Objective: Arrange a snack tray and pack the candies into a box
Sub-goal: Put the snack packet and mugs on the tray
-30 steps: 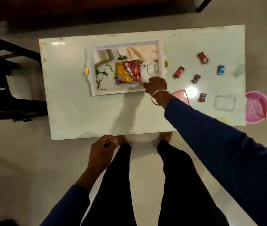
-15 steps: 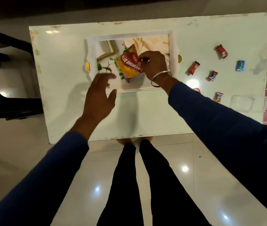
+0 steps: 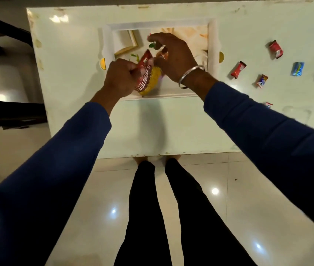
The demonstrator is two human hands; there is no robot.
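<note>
A pale table (image 3: 171,127) fills most of the view, with a person standing at its near edge, both arms in dark blue sleeves reaching over it. On the table sits a white tray (image 3: 160,25) with a printed floral bottom and small yellow tabs at its two ends. Above the tray, the left hand (image 3: 120,77) grips one edge of a red and yellow snack packet (image 3: 146,73), fingers curled round it, while the right hand (image 3: 173,54), a metal bangle (image 3: 189,75) on its wrist, pinches the packet's top. To the right of the tray, wrapped candies lie scattered and well apart: a red candy (image 3: 276,49), another red one (image 3: 238,69), a blue candy (image 3: 297,68) and an orange-blue candy (image 3: 261,80).
</note>
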